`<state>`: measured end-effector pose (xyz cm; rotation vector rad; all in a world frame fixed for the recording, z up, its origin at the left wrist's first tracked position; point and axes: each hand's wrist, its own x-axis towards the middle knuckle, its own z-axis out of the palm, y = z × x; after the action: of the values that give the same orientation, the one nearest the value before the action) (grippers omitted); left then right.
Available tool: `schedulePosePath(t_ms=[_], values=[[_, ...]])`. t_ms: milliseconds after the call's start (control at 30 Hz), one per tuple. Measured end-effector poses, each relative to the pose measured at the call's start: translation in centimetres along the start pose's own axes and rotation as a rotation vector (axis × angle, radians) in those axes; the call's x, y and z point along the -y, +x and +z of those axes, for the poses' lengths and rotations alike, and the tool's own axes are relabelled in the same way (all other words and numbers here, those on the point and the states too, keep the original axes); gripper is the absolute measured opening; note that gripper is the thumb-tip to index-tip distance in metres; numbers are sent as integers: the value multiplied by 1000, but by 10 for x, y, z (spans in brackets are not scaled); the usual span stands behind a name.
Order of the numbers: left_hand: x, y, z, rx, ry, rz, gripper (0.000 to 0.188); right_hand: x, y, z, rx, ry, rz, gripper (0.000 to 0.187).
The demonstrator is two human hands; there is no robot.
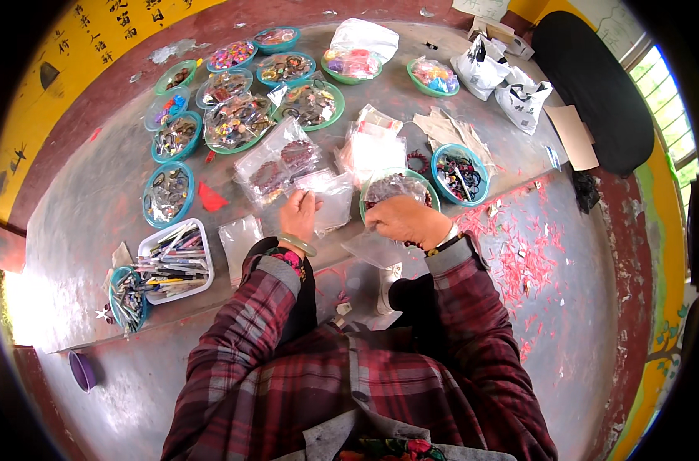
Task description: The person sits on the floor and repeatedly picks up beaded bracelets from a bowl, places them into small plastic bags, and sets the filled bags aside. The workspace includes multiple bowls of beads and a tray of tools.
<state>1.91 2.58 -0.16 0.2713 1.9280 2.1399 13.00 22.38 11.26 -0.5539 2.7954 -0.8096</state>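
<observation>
My left hand (299,216) is closed, fingers curled at the edge of some clear plastic bags (332,201); whether it grips anything is hidden. My right hand (412,220) is shut on a clear plastic bag (375,249), which hangs below its fingers. Just beyond that hand stands a green bowl (362,201) holding dark red beaded loops and clear plastic. Flat bags with dark red beaded bracelets (278,165) lie past my left hand. A single beaded bracelet (418,161) rests beside a blue bowl (460,175) of small mixed pieces.
Several bowls of bagged trinkets (238,121) crowd the far left. A white tray of pens (176,261) and a blue basket (128,298) sit at the near left. White plastic bags (480,67) stand far right. Red scraps (522,265) litter the lower floor; a purple bucket (82,371) stands lower left.
</observation>
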Motion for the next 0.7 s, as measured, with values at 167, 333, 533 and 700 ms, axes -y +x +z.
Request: schedulePosePath(t_ms=[167,333,533,700], values=[[-7,-11,12,390,-286,-264,27,-7,25,30,-232,-100,-56,18],[-19,-21,14,616,-204,-226,28,0,34,30,-284,41,145,33],[-12,-13,10,577,-112,-251,22,3,34,27,-356,222,177,36],[-10,-11,10,415,-301,-277,17,-3,29,22,-325,209,265,38]])
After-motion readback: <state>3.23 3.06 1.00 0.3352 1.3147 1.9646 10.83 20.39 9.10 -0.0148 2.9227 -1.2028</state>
